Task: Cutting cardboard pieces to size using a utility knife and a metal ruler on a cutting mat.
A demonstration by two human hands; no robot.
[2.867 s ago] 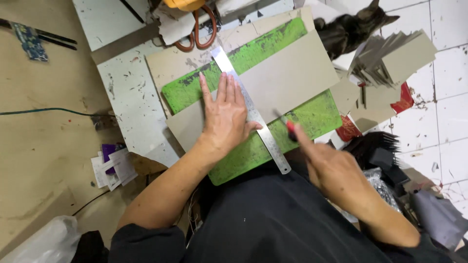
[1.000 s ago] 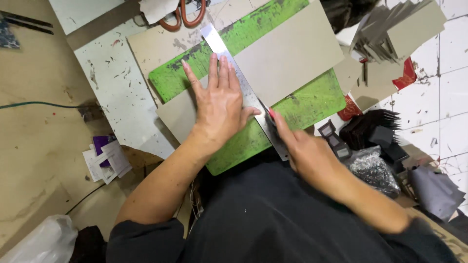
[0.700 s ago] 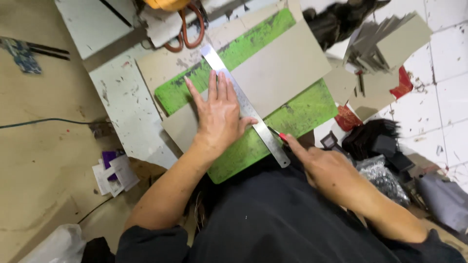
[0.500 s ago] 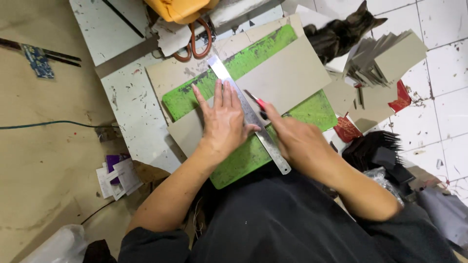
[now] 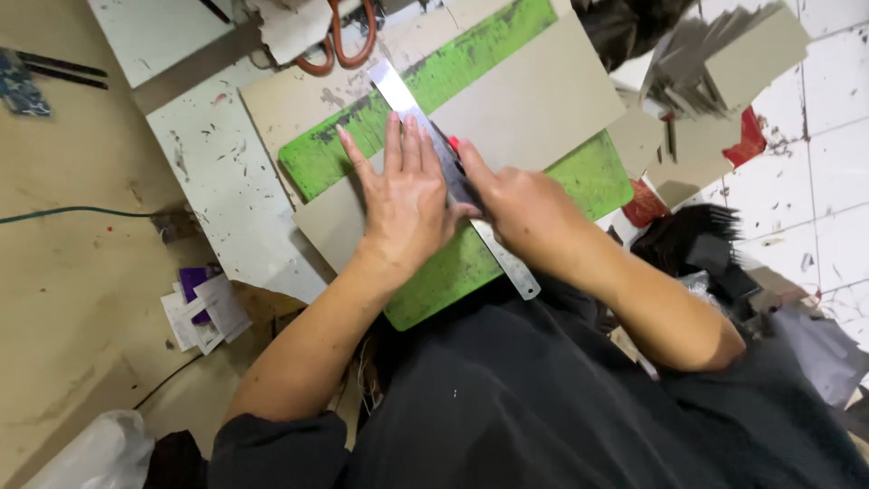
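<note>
A grey cardboard sheet [image 5: 534,100] lies on a green cutting mat [image 5: 597,177]. A steel ruler [image 5: 407,104] runs diagonally across the sheet. My left hand [image 5: 407,204] lies flat with fingers spread, pressing the ruler and the cardboard down. My right hand [image 5: 520,204] sits against the ruler's right edge, fingers closed around a red-tipped cutting tool [image 5: 453,143] whose tip shows just past the knuckles.
Orange-handled scissors [image 5: 339,41] lie beyond the mat. A pile of cut grey cardboard pieces [image 5: 724,63] sits at the upper right on white floor tiles [image 5: 837,163]. Paper scraps [image 5: 204,308] lie at the left, dark odds and ends at the right.
My right hand with the red-tipped tool has moved from the near end of the ruler up along its edge toward the middle. My left hand has stayed pressing on the ruler.
</note>
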